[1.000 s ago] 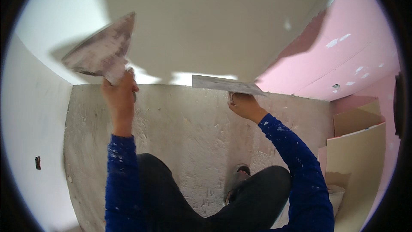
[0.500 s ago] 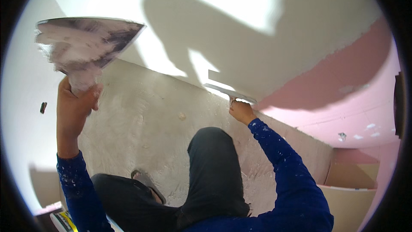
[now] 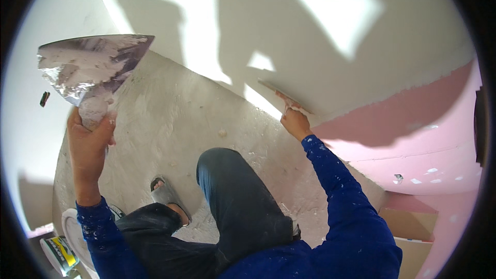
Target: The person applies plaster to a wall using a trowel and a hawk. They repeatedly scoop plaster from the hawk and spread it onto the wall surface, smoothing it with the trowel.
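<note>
Looking stiff, probably top-heavy: broad knife best held by the handle, as clasped in left hand, blade beyond it; trowel is gripped in right hand.

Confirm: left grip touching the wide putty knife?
Touching: the head view shows the left grip closed around the wide putty knife at its handle.
</note>
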{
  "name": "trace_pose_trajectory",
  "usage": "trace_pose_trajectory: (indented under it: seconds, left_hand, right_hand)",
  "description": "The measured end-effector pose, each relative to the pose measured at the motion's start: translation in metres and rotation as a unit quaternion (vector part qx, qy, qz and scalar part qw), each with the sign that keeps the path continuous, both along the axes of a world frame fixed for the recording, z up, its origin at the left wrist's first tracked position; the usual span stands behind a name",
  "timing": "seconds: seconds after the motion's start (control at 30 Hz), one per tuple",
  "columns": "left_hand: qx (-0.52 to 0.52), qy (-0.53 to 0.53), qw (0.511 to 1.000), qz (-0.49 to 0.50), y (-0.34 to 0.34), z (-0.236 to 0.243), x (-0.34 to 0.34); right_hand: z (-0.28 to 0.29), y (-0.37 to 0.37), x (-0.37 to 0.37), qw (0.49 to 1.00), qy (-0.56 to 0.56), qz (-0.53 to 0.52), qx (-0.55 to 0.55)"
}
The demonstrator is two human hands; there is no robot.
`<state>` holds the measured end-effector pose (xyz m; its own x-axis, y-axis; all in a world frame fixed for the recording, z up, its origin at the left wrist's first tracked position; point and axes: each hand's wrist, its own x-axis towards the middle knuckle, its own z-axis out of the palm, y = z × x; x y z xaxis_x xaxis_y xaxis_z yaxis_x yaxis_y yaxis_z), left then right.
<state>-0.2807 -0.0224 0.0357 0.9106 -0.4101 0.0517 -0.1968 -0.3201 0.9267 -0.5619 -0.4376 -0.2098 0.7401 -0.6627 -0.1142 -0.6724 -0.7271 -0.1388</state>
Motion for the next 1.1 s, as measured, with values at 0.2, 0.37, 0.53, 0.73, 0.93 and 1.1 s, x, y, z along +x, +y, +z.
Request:
trace_pose_trajectory:
  seconds: [0.2, 0.37, 0.53, 0.73, 0.93, 1.1]
  left_hand:
    - [-0.018, -0.026, 0.999, -0.013, 0.015, -0.002, 0.017]
    - [-0.044, -0.050, 0.997, -0.035, 0.002, -0.004, 0.028]
    - [-0.050, -0.039, 0.996, -0.062, -0.013, -0.005, 0.032]
    - [-0.045, -0.046, 0.997, -0.047, -0.008, -0.008, 0.033]
    - [-0.052, -0.039, 0.997, -0.042, -0.010, -0.004, 0.033]
    - [-0.031, -0.053, 0.997, -0.056, -0.013, 0.002, 0.021]
  right_hand:
    - [0.058, 0.018, 0.098, 0.991, -0.131, -0.006, 0.001]
    - [0.114, 0.020, 0.152, 0.965, -0.260, 0.032, -0.002]
    - [0.191, 0.017, 0.147, 0.929, -0.366, 0.046, 0.007]
    - [0.256, 0.014, 0.085, 0.880, -0.441, -0.020, 0.175]
    - [0.224, 0.029, 0.070, 0.858, -0.429, -0.042, 0.278]
    - [0.167, 0.023, 0.118, 0.730, -0.555, 0.004, 0.399]
